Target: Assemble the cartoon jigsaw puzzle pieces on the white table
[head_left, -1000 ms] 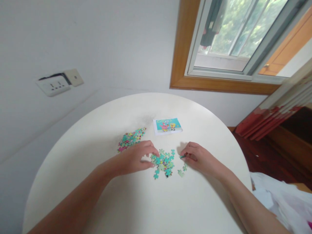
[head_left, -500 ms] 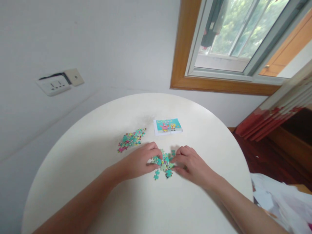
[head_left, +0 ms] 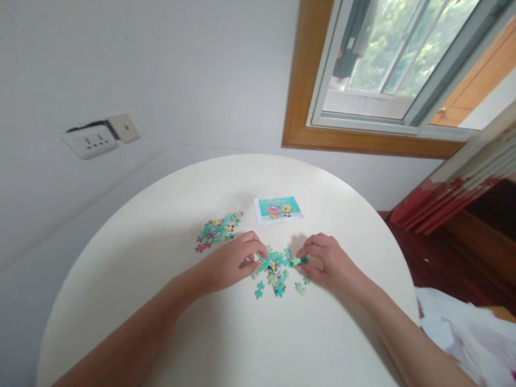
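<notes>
A small loose pile of jigsaw puzzle pieces [head_left: 274, 269], mostly teal and pale green, lies between my two hands on the white round table [head_left: 242, 344]. My right hand [head_left: 328, 260] pinches a green puzzle piece [head_left: 299, 261] between thumb and fingers at the pile's right side. At the left edge of the pile, my left hand [head_left: 237, 258] has its thumb and fingers curled together around what looks like a pale puzzle piece, largely hidden by the fingers. A teal piece [head_left: 259, 290] and a pale green piece [head_left: 300, 288] lie apart near the front.
A second heap of mixed puzzle pieces [head_left: 217, 231] lies to the left, beyond my left forearm. Behind the hands is a picture card [head_left: 278, 209] with cartoon figures. The wall [head_left: 181, 80] and a wood-framed window [head_left: 363, 137] stand beyond the table.
My right hand has moved right, away from the pile, with a green puzzle piece in its fingers. Loose pale pieces now show beside it. My left thumb has drawn closer to its fingers.
</notes>
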Demonstrator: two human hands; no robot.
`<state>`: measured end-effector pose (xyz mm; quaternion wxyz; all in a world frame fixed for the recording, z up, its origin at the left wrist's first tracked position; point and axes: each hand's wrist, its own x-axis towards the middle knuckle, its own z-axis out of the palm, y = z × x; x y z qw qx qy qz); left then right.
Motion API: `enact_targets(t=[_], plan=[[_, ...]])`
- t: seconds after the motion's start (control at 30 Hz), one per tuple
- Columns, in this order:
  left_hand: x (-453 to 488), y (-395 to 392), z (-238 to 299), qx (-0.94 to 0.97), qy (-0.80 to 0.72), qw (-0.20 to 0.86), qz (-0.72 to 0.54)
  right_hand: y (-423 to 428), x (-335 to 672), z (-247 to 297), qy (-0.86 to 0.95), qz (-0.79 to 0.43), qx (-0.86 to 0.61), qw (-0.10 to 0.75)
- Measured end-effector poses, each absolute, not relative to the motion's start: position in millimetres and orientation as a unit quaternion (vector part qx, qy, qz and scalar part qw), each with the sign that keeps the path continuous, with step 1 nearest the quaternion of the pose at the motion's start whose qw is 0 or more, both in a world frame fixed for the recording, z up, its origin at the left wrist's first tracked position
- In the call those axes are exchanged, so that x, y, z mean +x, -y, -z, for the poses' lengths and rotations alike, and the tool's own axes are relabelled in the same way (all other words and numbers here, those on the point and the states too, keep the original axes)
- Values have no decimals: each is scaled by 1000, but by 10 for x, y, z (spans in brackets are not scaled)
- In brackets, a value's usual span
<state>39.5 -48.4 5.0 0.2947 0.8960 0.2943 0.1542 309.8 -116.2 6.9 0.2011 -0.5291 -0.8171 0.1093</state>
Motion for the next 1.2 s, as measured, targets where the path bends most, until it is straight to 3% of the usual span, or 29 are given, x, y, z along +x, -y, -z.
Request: enact_targets(t=[0.33,0.67,1.07,1.2], plan=[[285,422,-136,900,-298,294,-123,1132,3124,-43,808,-69,-558,177],[266,474,-229,908,-301,285,-68,1288,2815,-66,868,-138,-429,208],[312,498,-249,906,-303,288,-63,1251,2861,-79,857,-137,-456,197],[330,517,-264,888,-311,337,-46,1240,2912,-95,853,-135,-468,189]])
